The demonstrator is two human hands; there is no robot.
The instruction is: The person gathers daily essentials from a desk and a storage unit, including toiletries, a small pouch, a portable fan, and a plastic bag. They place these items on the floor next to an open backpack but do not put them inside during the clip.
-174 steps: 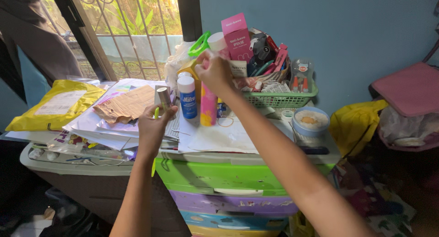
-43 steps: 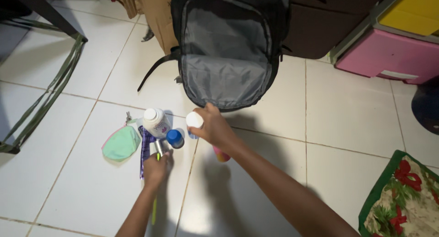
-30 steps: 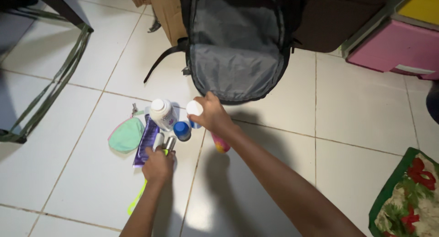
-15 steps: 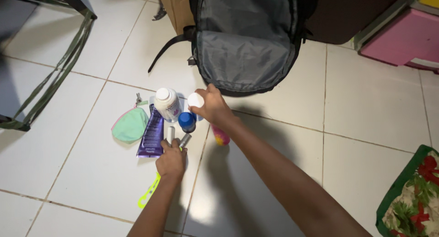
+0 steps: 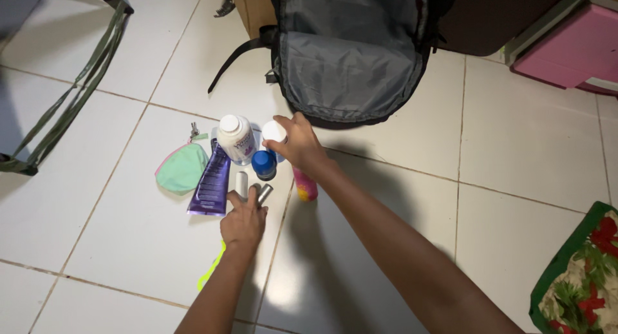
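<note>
On the white tiled floor lies a cluster of toiletries in front of an open grey backpack [image 5: 351, 50]. My right hand [image 5: 300, 148] is closed around a white-capped bottle [image 5: 273, 132], and a pink and yellow bottle [image 5: 306, 186] sits just under its wrist. My left hand [image 5: 243, 222] grips two small silver tubes [image 5: 242, 182] with their tips touching the floor. Around them stand a blue-capped bottle [image 5: 264, 164] and a white bottle [image 5: 235, 137]. A purple tube [image 5: 212, 179] and a mint green pouch [image 5: 182, 169] lie to the left.
A neon yellow strip [image 5: 210, 271] lies under my left forearm. Green straps and a dark frame [image 5: 61, 108] are at the far left. A pink drawer unit [image 5: 566, 57] is at the top right, a floral mat [image 5: 579, 282] at the bottom right, a cardboard box [image 5: 254, 9] behind the backpack.
Earlier my hands held bottles over a cluttered drawer top; since then they are down at the floor cluster. In the last second the view drew closer and both hands barely shifted.
</note>
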